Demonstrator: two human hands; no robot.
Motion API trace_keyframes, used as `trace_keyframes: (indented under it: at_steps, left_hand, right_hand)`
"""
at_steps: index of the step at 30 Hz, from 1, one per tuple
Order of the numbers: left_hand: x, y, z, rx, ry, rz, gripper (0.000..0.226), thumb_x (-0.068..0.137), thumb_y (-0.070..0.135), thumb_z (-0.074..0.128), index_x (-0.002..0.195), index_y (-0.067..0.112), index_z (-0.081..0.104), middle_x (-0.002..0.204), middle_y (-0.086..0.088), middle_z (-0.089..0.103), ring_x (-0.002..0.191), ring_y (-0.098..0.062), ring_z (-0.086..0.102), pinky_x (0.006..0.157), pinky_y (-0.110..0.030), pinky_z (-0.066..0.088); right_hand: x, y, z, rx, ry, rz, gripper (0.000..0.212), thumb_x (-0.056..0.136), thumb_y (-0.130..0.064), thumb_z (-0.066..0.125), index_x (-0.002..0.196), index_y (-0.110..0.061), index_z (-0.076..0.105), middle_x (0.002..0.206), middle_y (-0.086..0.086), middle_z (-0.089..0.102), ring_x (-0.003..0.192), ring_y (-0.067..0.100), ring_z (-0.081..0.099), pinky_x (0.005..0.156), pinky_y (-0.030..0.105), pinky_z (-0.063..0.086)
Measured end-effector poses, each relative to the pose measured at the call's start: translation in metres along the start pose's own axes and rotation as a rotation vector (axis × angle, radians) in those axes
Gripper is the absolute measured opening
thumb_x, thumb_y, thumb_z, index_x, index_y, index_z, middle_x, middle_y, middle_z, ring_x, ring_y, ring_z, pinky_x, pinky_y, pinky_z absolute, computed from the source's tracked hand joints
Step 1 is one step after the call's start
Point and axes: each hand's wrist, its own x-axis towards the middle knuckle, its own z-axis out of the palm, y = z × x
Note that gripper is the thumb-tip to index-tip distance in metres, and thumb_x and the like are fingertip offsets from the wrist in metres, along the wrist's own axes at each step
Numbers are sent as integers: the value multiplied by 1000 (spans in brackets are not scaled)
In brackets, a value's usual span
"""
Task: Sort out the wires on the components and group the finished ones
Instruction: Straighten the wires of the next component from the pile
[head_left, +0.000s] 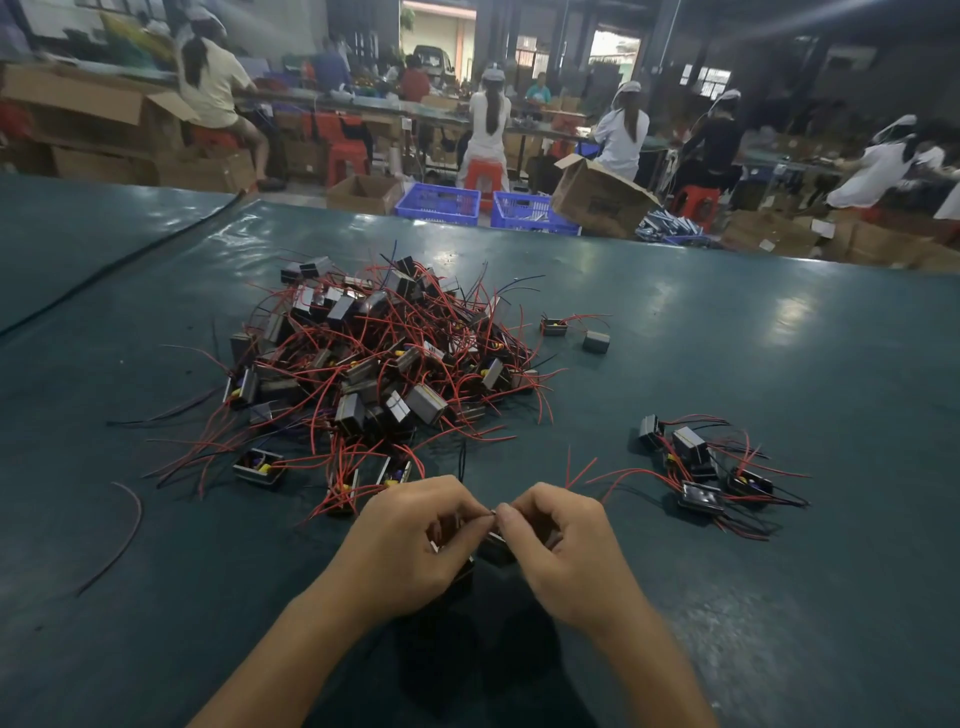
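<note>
A big tangled pile of small black components (374, 364) with red and black wires lies in the middle of the green table (779, 338). A smaller group of several components (701, 467) lies to the right. My left hand (415, 540) and my right hand (561, 545) meet just above the table's near part. Both pinch one dark component (496, 545) between fingertips; the fingers hide most of it. Red wires (582, 473) stick up behind my right hand.
Two loose components (576, 332) lie to the right of the pile. A single loose wire (122, 535) curves at the left. Beyond the table's far edge stand blue crates (441, 202), cardboard boxes (597, 197) and seated workers.
</note>
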Motion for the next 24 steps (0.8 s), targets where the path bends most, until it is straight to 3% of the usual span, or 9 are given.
trace_keyframes:
  at_steps: [2,5,8,12,17,21,24]
  left_hand:
    - [0,0,0,152,11,110,19,90,30,60,82,17,70,75,10,63,64,-7,58,55,-31,50]
    - [0,-1,2,165,26,142,19,91,28,59,84,14,71,77,8,65,65,-10,60,56,-31,51]
    - [2,0,2,-93,43,-25,9,88,24,65,87,19,73,75,10,66,66,-11,61,57,-33,51]
    - [5,0,-3,-390,-16,-250,11,89,31,66,85,27,75,76,6,71,70,-11,65,65,-27,52]
    - [7,1,-9,-641,-159,-311,12,85,20,62,86,12,72,73,7,71,69,-1,65,67,-15,49]
    - [6,-1,-10,-611,-189,-290,11,88,23,67,87,14,73,72,7,70,68,-3,63,66,-18,49]
    - [4,-5,-9,-414,-153,-214,7,89,24,68,87,24,75,76,6,70,70,-8,64,66,-25,50]
  right_hand:
    - [0,-1,2,70,-26,68,32,84,-34,60,54,-25,51,49,-14,48,48,3,41,48,18,34]
    - [1,-5,2,160,-32,97,31,82,-29,60,53,-25,52,46,-12,44,46,1,36,46,16,30]
    - [0,-8,-2,214,-4,6,27,86,-29,64,60,-24,56,50,-11,47,46,2,38,46,16,30]
    - [-1,-10,-8,268,-36,-51,4,86,-23,68,83,-25,67,71,-8,66,54,8,54,49,18,41]
    - [1,-11,-8,331,-67,-48,3,83,-24,73,86,-26,73,82,-3,68,59,11,56,53,23,43]
    - [1,-11,-9,331,-84,-27,9,79,-35,74,81,-27,73,78,-2,66,60,12,55,53,22,42]
    - [0,-12,-8,252,-90,31,9,80,-32,74,77,-24,70,68,-6,66,58,7,55,52,17,40]
